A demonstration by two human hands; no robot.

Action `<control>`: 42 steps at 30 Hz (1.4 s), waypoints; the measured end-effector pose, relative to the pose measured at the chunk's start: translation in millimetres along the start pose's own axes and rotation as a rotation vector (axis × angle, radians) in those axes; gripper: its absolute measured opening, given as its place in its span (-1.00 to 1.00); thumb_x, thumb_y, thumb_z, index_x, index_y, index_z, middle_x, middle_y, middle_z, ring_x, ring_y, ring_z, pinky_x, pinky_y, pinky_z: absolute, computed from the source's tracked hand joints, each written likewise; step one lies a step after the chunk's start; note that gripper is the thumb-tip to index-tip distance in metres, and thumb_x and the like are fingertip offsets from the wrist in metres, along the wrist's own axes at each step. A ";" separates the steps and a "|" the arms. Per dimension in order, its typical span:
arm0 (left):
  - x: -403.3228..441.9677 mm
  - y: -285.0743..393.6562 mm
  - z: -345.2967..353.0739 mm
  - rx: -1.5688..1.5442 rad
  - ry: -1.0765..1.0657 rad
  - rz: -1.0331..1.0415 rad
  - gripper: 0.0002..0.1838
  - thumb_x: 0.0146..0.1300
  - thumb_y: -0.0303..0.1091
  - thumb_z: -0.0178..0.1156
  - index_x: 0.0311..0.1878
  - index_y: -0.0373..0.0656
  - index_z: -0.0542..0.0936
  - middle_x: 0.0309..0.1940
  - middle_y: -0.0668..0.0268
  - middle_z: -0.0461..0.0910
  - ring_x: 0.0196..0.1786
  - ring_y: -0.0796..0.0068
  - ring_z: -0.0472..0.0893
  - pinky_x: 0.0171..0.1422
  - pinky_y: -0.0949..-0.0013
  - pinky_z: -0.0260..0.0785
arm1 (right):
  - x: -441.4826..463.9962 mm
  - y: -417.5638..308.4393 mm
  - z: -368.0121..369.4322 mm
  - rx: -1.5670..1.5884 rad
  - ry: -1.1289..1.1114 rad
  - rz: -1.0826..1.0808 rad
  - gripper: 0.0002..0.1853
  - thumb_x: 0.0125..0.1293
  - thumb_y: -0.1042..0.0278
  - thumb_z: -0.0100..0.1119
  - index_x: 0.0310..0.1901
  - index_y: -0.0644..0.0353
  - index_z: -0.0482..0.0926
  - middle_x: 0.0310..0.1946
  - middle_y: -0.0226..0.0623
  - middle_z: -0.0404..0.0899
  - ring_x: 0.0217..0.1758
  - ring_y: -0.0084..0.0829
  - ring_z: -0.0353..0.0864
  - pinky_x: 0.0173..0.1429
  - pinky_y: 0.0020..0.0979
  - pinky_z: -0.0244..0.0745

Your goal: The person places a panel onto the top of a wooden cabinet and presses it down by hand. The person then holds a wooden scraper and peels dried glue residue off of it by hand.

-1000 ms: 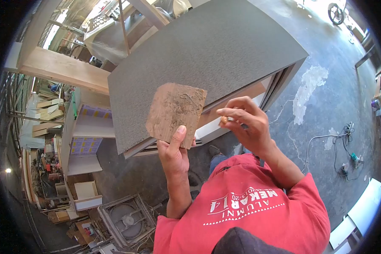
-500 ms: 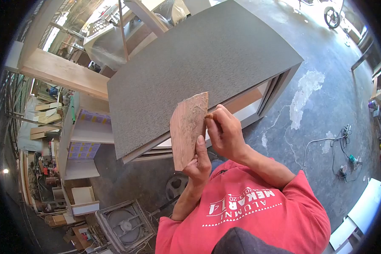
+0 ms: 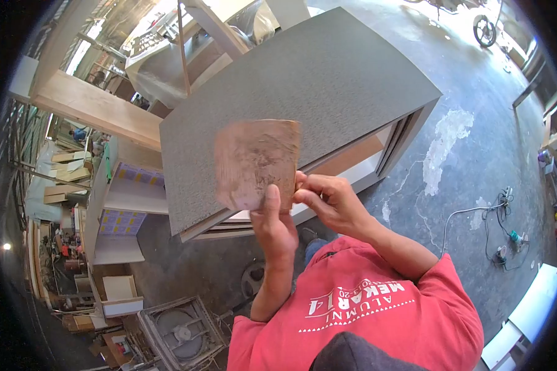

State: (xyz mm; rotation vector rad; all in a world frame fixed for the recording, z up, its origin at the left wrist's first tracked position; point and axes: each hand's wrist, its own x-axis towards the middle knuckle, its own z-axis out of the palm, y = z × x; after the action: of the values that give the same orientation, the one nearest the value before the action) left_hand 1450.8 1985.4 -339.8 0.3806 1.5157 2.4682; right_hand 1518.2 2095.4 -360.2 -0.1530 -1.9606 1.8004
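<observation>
My left hand (image 3: 273, 230) grips a flat wooden board (image 3: 241, 154) from below, its thumb pressed on the near face. Brown smears cover much of that face, and the board is blurred by motion. At the board's right edge, my right hand (image 3: 331, 201) has its fingers pinched together. What sits between those fingertips is hidden. Both hands are above the front edge of a large grey textured panel (image 3: 315, 74), which forms the top of a cabinet-like piece.
An open shelf unit (image 3: 133, 191) stands at the left, beside a wooden beam (image 3: 99, 105). A square fan-like frame (image 3: 182, 334) lies on the floor below. Cables (image 3: 498, 229) and white panels (image 3: 532, 303) lie at the right.
The board has turned so its broad smeared face shows more, and it has shifted left. My right hand has moved down along its right edge. The brown lump at its fingertips no longer shows.
</observation>
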 end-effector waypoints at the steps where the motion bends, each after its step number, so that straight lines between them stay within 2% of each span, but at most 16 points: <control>1: -6.7 -3.9 0.6 -0.008 -0.099 -0.068 -0.70 0.52 -0.27 0.07 -0.01 -0.38 0.57 -0.13 0.12 0.67 -0.10 0.36 0.64 0.01 0.25 0.53 | -0.7 0.9 6.4 0.177 0.057 0.024 -0.77 0.36 0.34 0.31 -0.23 0.40 0.64 -0.52 -0.01 0.54 -0.49 -0.51 0.39 -0.36 -0.36 0.42; 6: -16.0 -23.2 -2.7 0.236 -0.132 0.158 -0.56 0.59 -0.21 -0.01 -0.38 -0.32 0.58 -0.31 0.17 0.64 -0.25 0.47 0.60 -0.17 0.40 0.44 | -6.4 27.5 2.3 -0.185 0.039 0.111 -0.61 0.23 0.06 0.41 -0.46 0.28 0.67 -0.71 -0.12 0.47 -0.69 -0.41 0.40 -0.50 -0.30 0.38; 9: -5.9 -21.2 -4.1 0.208 -0.122 0.007 -0.54 0.60 -0.15 0.01 -0.44 -0.24 0.48 -0.50 0.30 0.53 -0.45 0.53 0.51 -0.37 0.45 0.35 | -13.4 30.9 10.3 -0.562 0.101 0.106 -0.54 0.07 -0.08 0.43 -0.64 0.17 0.55 -0.68 -0.11 0.54 -0.56 -0.05 0.61 -0.47 -0.16 0.44; 13: -0.4 -17.6 -1.8 -0.047 -0.042 -0.170 -0.58 0.55 -0.10 0.09 -0.44 -0.07 0.30 -0.63 0.46 0.26 -0.67 0.63 0.24 -0.53 0.44 0.08 | -19.7 41.4 19.2 -0.616 0.101 -0.051 -0.49 0.08 -0.13 0.44 -0.67 0.14 0.50 -0.71 -0.19 0.51 -0.60 -0.13 0.58 -0.48 -0.17 0.43; 16: 7.1 -10.2 -8.3 -0.247 0.006 -0.345 -0.64 0.54 -0.10 0.12 -0.38 -0.03 0.33 -0.63 0.53 0.17 -0.68 0.66 0.18 -0.51 0.47 0.07 | -19.6 33.1 12.6 -0.697 0.045 -0.104 -0.43 0.05 -0.23 0.47 -0.67 0.12 0.47 -0.72 -0.23 0.50 -0.61 -0.16 0.58 -0.49 -0.19 0.41; 24: 14.7 5.6 -25.0 -0.302 -0.001 -0.283 -0.65 0.48 -0.11 0.20 -0.37 0.00 0.32 -0.61 0.56 0.06 -0.68 0.69 0.06 -0.58 0.47 -0.09 | -20.3 30.7 -0.1 -0.590 -0.093 -0.260 -0.44 0.07 -0.17 0.51 -0.62 0.15 0.46 -0.68 -0.24 0.49 -0.60 -0.22 0.57 -0.49 -0.27 0.41; 27: 32.1 33.4 -54.9 -0.154 0.192 -0.004 -0.68 0.52 -0.18 0.16 -0.40 0.00 0.40 -0.63 0.56 0.22 -0.67 0.71 0.17 -0.60 0.49 -0.14 | -26.3 30.5 -22.6 -0.465 0.010 -0.259 -0.56 0.05 0.03 0.58 -0.48 0.18 0.52 -0.51 -0.19 0.56 -0.48 -0.25 0.60 -0.42 -0.29 0.44; 29: 24.2 45.7 -70.4 0.500 -0.153 0.010 -0.79 0.46 -0.33 0.19 -0.35 -0.15 0.61 -0.56 0.42 0.49 -0.61 0.61 0.39 -0.57 0.46 0.07 | -22.7 13.3 -32.8 -0.358 0.259 -0.265 -0.60 0.04 0.25 0.60 -0.18 0.18 0.58 -0.20 -0.12 0.60 -0.22 -0.25 0.65 -0.23 -0.29 0.51; 30: 22.3 42.6 -67.5 0.504 -0.148 -0.015 -0.79 0.46 -0.33 0.19 -0.35 -0.15 0.61 -0.56 0.42 0.49 -0.61 0.61 0.39 -0.57 0.46 0.07 | -15.8 -5.3 -41.5 -0.318 0.369 -0.330 -0.51 0.04 0.35 0.59 0.01 0.17 0.59 -0.03 -0.09 0.60 -0.06 -0.23 0.65 -0.09 -0.28 0.55; 32: 23.8 33.3 -53.4 0.859 -0.524 0.582 -0.86 0.27 -0.49 0.24 -0.16 -0.21 0.75 -0.39 0.27 0.67 -0.47 0.44 0.60 -0.46 0.40 0.30 | -6.4 -32.7 -49.6 -0.354 0.418 -0.422 -0.31 -0.02 0.38 0.60 0.20 0.11 0.53 0.14 -0.14 0.53 0.12 -0.20 0.59 0.09 -0.24 0.54; 33: 15.3 44.8 -50.1 1.048 -0.602 0.395 -0.60 0.10 -0.56 0.26 0.06 -0.14 0.73 -0.36 0.22 0.66 -0.38 0.31 0.67 -0.34 0.36 0.42 | -5.2 -43.0 -53.7 -0.369 0.433 -0.446 -0.24 -0.05 0.39 0.60 0.27 0.09 0.50 0.20 -0.16 0.51 0.18 -0.19 0.57 0.15 -0.23 0.53; 35: 12.5 35.0 -45.1 1.074 -0.602 0.478 -0.57 0.06 -0.59 0.27 0.05 -0.11 0.74 -0.37 0.22 0.66 -0.37 0.28 0.67 -0.34 0.35 0.42 | -11.0 -49.9 -63.1 -0.701 -0.020 -0.470 -0.23 -0.09 0.34 0.54 0.29 0.01 0.55 0.22 -0.28 0.54 0.22 -0.21 0.57 0.22 -0.23 0.55; 37: 8.4 30.3 -40.8 1.105 -0.596 0.582 -0.54 0.02 -0.61 0.27 0.05 -0.07 0.75 -0.38 0.22 0.65 -0.37 0.26 0.67 -0.34 0.35 0.41 | -21.0 -32.1 -62.9 -0.800 -0.112 -0.574 -0.29 -0.08 0.30 0.48 0.24 -0.02 0.59 0.21 -0.33 0.55 0.20 -0.24 0.58 0.21 -0.22 0.56; 38: 5.1 32.2 -39.6 1.017 -0.531 0.509 -0.55 0.10 -0.60 0.29 0.10 -0.10 0.72 -0.33 0.27 0.68 -0.45 0.43 0.56 -0.40 0.42 0.32 | -25.5 -25.3 -59.6 -0.898 -0.199 -0.689 -0.35 -0.07 0.26 0.42 0.20 -0.05 0.63 0.19 -0.39 0.57 0.19 -0.26 0.59 0.20 -0.21 0.58; 40: 1.0 35.4 -37.4 0.842 -0.398 0.368 -0.58 0.25 -0.57 0.32 0.20 -0.17 0.66 -0.22 0.37 0.73 -0.60 0.76 0.33 -0.53 0.57 0.13 | -35.2 -19.9 -55.1 -0.891 -0.075 -0.731 -0.48 0.00 0.25 0.32 0.11 -0.11 0.70 0.14 -0.41 0.61 0.14 -0.31 0.62 0.18 -0.21 0.59; 42: 2.1 21.3 -50.6 0.705 -0.363 0.274 -0.60 0.30 -0.50 0.32 0.22 -0.21 0.64 -0.19 0.37 0.73 -0.59 0.84 0.24 -0.54 0.62 0.05 | -41.0 -6.2 -57.6 -0.921 0.113 -0.801 -0.51 -0.01 0.22 0.34 0.07 -0.16 0.74 0.08 -0.44 0.65 0.10 -0.34 0.65 0.16 -0.20 0.60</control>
State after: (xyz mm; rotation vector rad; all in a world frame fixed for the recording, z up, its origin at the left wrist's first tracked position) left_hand 1430.9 1934.2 -342.5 1.1438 2.2179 1.7897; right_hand 1579.4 2131.1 -363.5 0.2133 -2.1653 0.3368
